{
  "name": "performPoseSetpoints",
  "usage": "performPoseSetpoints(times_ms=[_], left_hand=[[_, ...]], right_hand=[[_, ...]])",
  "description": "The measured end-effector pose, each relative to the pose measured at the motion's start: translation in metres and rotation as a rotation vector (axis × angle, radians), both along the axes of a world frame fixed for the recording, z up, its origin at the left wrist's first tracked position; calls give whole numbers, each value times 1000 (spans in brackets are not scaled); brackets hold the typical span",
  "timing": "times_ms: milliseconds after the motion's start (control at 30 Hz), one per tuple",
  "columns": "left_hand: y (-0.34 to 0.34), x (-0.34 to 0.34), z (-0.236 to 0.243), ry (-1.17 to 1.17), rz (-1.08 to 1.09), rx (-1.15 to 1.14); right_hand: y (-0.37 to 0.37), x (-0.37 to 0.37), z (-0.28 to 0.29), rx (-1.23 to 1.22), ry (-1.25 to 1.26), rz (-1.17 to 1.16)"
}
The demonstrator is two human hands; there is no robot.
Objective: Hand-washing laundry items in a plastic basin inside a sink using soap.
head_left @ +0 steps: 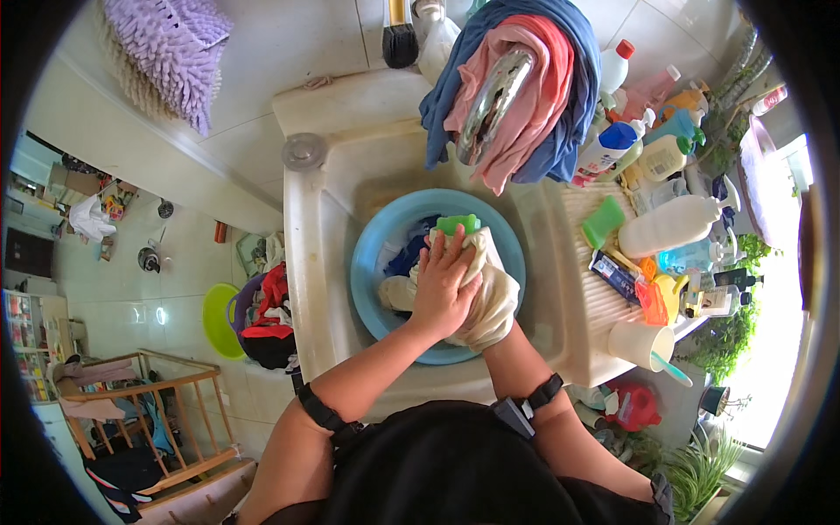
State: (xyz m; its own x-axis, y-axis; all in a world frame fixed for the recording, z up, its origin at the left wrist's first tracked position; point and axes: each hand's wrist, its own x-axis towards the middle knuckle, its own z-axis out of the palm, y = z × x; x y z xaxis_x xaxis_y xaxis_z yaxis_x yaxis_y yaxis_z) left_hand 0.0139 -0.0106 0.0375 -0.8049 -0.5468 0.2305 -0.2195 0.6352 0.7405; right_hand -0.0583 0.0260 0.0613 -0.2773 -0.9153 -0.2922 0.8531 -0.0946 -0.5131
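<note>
A pale blue round basin (366,306) sits in the sink, with a cream cloth garment (494,293) bunched up over it. My left hand (448,284) lies flat on this garment, its fingers stretched out and slightly apart. The cloth covers my right hand, so its fingers are hidden; only the right wrist (507,343) shows. Just beyond my left fingertips is a green block (458,225) that looks like a bar of soap, resting against the cloth. Dark blue fabric (408,255) and other pale cloth lie in the basin to the left.
Pink and blue cloths (560,96) drape over the metal tap behind the basin. On the ribbed right ledge (604,293) stand several bottles, a green block (602,221) and a white cup (634,343). Left of the sink (306,289) are a laundry-filled basket (267,319) and a lime-green basin (219,322).
</note>
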Motion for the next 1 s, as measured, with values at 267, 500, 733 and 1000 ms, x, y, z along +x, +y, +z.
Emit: performPoseSetpoints(times_ms=[267,500,733,1000], left_hand=[[-43,-35,-2,116,258,163],[-28,-23,-15,125,238,89],[-24,-26,4,-39,186,-158],[-46,-27,-22,200,387,220]], right_hand=[[16,14,32,32,553,-9],[14,7,21,83,686,-27],[7,0,11,209,21,-10],[8,8,-16,-49,-77,-3]])
